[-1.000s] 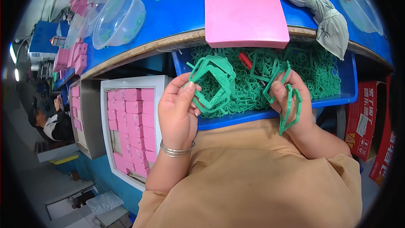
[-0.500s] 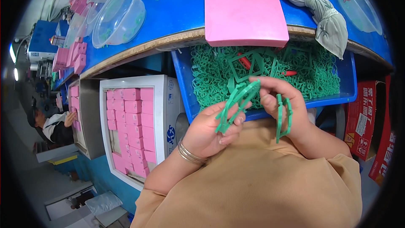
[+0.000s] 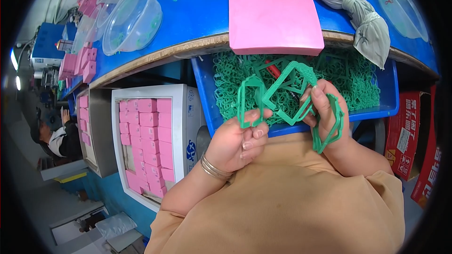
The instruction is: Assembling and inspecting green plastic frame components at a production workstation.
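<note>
left hand (image 3: 237, 142) pinches bent green loop (image 3: 241, 104); right hand (image 3: 332, 115) clasps thin angular green frames (image 3: 307, 73)

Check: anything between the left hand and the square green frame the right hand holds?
Only the green loop that the left hand pinches, near the left corner of the square frame; whether they touch is unclear. Nothing else shows.

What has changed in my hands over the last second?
Your left hand has moved right and toward your body, still holding green frame pieces. Since half a second ago, your right hand has grasped a squarish green frame, while another green frame still hangs from it. The pink slab, blue tub and white-rimmed tray of pink blocks haven't moved.
</note>
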Demonstrator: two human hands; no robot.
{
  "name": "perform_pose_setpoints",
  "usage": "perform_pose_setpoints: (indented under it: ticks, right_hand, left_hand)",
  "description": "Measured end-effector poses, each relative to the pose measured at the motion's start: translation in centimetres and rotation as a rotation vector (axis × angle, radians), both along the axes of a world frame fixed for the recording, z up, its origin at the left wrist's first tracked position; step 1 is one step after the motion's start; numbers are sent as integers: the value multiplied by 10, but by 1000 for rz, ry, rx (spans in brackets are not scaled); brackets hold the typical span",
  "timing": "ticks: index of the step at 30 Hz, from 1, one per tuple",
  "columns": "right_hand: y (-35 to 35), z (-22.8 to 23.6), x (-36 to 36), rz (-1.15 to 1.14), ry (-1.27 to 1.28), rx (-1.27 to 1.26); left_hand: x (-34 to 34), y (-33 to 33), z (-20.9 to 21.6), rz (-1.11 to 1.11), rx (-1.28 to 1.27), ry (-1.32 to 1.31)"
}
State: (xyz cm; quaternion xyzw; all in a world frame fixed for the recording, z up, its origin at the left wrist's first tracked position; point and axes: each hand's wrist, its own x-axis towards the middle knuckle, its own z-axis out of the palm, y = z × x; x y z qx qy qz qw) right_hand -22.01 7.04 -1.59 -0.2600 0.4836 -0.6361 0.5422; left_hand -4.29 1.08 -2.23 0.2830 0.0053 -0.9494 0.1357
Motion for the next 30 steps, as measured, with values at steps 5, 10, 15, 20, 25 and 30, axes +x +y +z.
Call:
perform_pose_setpoints:
  ticks: [5, 10, 15, 20, 25, 30]
  right_hand:
    - [0, -1, -1, 11, -11, -16]
    - [1, -2, 1, 26, 2, -38]
    - [1, 0, 2, 44, -6, -8]
    - [2, -2, 1, 54, 1, -15]
    - [3, -3, 2, 69, -13, 0]
    - [4, -4, 5, 64, 97, 5]
  left_hand:
    - [-2, -3, 1, 276, -74, -234]
    - [-1, 0, -2, 329, -136, -217]
    - [-4, 7, 11, 282, -362, -285]
    - [-7, 13, 25, 226, -638, -379]
    - [-6, 18, 25, 130, -810, -366]
    - [-5, 20, 21, 87, -873, -402]
